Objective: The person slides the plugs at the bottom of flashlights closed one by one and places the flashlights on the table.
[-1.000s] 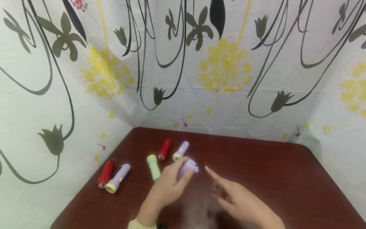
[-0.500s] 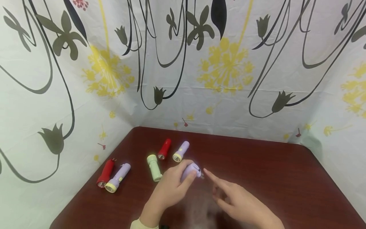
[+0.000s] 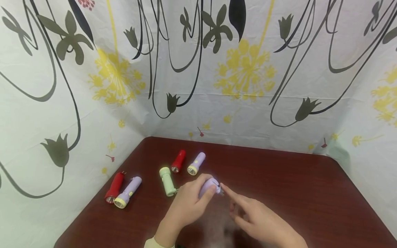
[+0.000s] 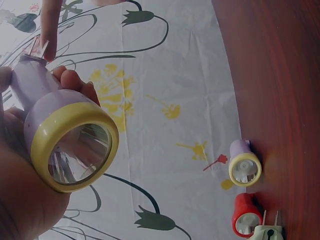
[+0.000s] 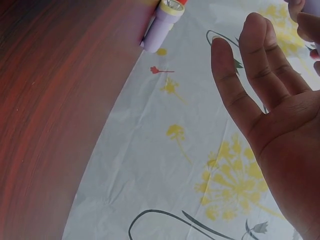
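Note:
My left hand (image 3: 187,203) grips a purple flashlight (image 3: 207,186) above the table, fingers and thumb wrapped round its body. In the left wrist view the flashlight's yellow rim (image 4: 107,117) and clear lens face the camera, and two metal plug prongs (image 4: 39,49) stick out of its tail. My right hand (image 3: 258,217) has its index finger stretched out, the fingertip right at those prongs; its other fingers bend loosely and hold nothing. Close beyond my left hand lies a green flashlight (image 3: 167,181), its plug prongs out, pointing towards that hand.
At the far side lie a red flashlight (image 3: 178,161) and a second purple flashlight (image 3: 196,163). Another red one (image 3: 114,187) and another purple flashlight (image 3: 128,192) lie together at the left. A patterned curtain (image 3: 198,113) hangs along the edges of the dark red table (image 3: 294,186).
My left hand has moved slightly right with the purple flashlight, bringing its prongs up to my right index finger. My right hand has barely moved. More of the green flashlight shows.

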`<action>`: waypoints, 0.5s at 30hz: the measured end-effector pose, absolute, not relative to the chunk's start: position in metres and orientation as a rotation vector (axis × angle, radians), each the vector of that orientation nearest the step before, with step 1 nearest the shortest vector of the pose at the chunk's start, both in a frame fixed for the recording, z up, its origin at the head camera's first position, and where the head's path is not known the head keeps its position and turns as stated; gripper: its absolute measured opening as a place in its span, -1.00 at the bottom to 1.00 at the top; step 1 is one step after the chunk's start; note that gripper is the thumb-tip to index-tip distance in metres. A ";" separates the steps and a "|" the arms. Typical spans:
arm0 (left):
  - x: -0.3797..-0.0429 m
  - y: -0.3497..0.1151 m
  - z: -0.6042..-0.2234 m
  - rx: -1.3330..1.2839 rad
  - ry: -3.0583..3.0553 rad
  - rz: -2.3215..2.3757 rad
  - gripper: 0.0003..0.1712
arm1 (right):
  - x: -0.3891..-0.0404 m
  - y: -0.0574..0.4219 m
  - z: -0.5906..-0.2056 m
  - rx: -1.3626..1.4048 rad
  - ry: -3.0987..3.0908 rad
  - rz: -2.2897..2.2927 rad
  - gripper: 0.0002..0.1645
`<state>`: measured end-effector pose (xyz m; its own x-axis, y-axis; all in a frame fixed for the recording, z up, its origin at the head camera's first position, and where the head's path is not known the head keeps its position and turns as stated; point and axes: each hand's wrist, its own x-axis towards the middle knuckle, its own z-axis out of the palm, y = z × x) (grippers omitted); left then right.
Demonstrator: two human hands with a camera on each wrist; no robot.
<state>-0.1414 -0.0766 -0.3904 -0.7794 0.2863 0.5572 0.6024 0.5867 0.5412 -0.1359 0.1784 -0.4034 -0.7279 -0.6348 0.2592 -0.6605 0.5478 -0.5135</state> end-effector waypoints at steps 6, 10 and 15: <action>-0.141 -0.077 -0.391 -0.688 -2.414 -1.008 -0.73 | -0.135 0.178 -0.402 1.151 -2.719 0.944 0.05; -0.141 -0.077 -0.391 -0.676 -2.425 -0.997 -0.72 | -0.135 0.177 -0.403 1.157 -2.683 0.911 0.06; -0.142 -0.077 -0.392 -0.668 -2.450 -0.983 -0.71 | -0.135 0.177 -0.403 1.168 -2.656 0.895 0.07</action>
